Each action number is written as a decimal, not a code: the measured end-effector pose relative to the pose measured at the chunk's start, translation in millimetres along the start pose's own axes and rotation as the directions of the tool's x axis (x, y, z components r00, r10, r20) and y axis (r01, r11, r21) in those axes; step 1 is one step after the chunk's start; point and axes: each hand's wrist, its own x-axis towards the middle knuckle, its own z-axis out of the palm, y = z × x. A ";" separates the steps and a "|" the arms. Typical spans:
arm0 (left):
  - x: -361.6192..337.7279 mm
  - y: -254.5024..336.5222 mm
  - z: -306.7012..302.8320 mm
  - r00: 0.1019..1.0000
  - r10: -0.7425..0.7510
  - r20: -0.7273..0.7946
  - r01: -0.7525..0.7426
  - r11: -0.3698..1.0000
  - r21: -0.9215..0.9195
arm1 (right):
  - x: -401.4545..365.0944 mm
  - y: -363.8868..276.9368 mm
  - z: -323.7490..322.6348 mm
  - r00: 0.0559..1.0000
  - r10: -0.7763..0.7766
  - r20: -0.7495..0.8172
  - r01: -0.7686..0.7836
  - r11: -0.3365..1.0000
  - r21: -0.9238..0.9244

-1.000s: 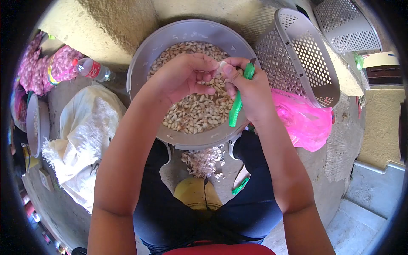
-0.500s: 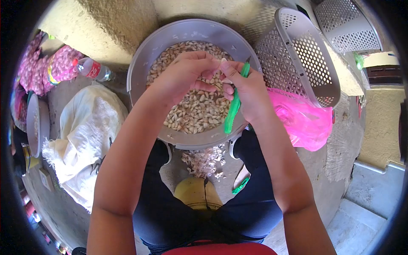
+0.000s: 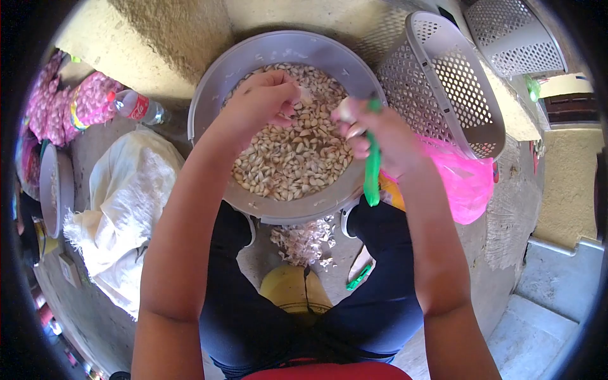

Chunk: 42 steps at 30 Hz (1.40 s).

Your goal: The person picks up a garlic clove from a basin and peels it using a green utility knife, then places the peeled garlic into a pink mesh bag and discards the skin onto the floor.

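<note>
A wide grey basin [image 3: 215,82] holds many garlic cloves [image 3: 297,161] in the middle of the view. Over its left part is my left hand [image 3: 269,101], fingers curled and pinched around a small pale piece, perhaps skin or a clove. At the basin's right side my right hand [image 3: 383,136] is closed on a green-handled knife [image 3: 372,171], its handle hanging down below the fingers. A whitish clove [image 3: 346,111] shows at the right fingertips, blurred by motion. The two hands are apart.
Grey perforated baskets [image 3: 459,88] stand at the right, with a pink plastic bag [image 3: 459,183] below. Peelings [image 3: 307,240] and a second green-handled knife [image 3: 360,277] lie near my legs. A white sack [image 3: 130,202], bottle [image 3: 136,106] and pink net bags [image 3: 95,98] are left.
My hands have separated: the left moved slightly left, the right moved right and down with the green-handled knife. The knife handle now hangs more upright.
</note>
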 end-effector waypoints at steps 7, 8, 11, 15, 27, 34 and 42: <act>-5.4 -0.5 3.9 0.998 -0.005 0.061 -0.002 0.994 0.114 | 8.1 -27.7 -103.7 0.916 -0.318 -0.243 0.384 0.525 0.760; -5.7 0.7 5.5 0.998 -0.014 0.064 0.006 0.991 0.133 | 9.4 -25.0 -112.1 0.918 -0.246 -0.311 0.396 0.534 0.747; -4.5 -4.8 8.1 0.991 0.018 0.133 -0.038 0.988 0.147 | 14.3 -20.4 -87.8 0.969 -0.240 -0.052 0.212 0.709 0.673; -6.3 -7.3 13.2 0.960 -0.039 0.277 -0.011 0.984 0.176 | 7.5 -19.7 -44.6 0.987 -0.125 0.100 0.059 0.866 0.496; -36.3 -58.9 60.5 0.669 -0.205 0.715 -0.477 0.619 0.623 | 9.3 -10.6 -23.2 0.974 -0.076 0.212 -0.016 0.915 0.402; -59.8 -87.8 82.4 0.461 -0.397 0.794 -0.527 0.598 0.604 | 10.7 -7.6 -21.5 0.966 -0.079 0.247 -0.023 0.922 0.385; -36.5 -47.9 56.6 0.513 -0.261 0.818 -0.421 0.754 0.505 | 9.3 -7.4 -16.5 0.975 -0.029 0.220 -0.033 0.962 0.273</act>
